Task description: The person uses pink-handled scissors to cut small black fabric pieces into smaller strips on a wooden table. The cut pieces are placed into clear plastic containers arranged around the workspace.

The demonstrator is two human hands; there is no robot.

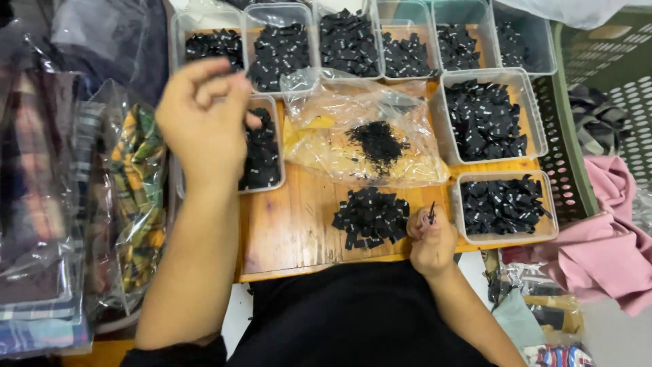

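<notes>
My left hand (204, 119) hovers over a clear plastic tub (275, 146) of small black fabric labels at the left of the wooden board (292, 224), fingers curled together as if pinching; whether it holds a label is hidden. My right hand (431, 241) rests at the board's front edge, fingers closed on a thin black pin-like piece (431, 212). Just left of that hand lies a loose pile of black labels (371, 217). A crumpled clear bag (363, 139) in the middle holds a heap of tiny black bits.
Several clear tubs of black labels line the back (350, 41) and right side (485, 119), (504, 207). Bagged plaid garments (136, 197) stack at the left. A green perforated basket (598, 81) and pink cloth (611, 231) sit at the right.
</notes>
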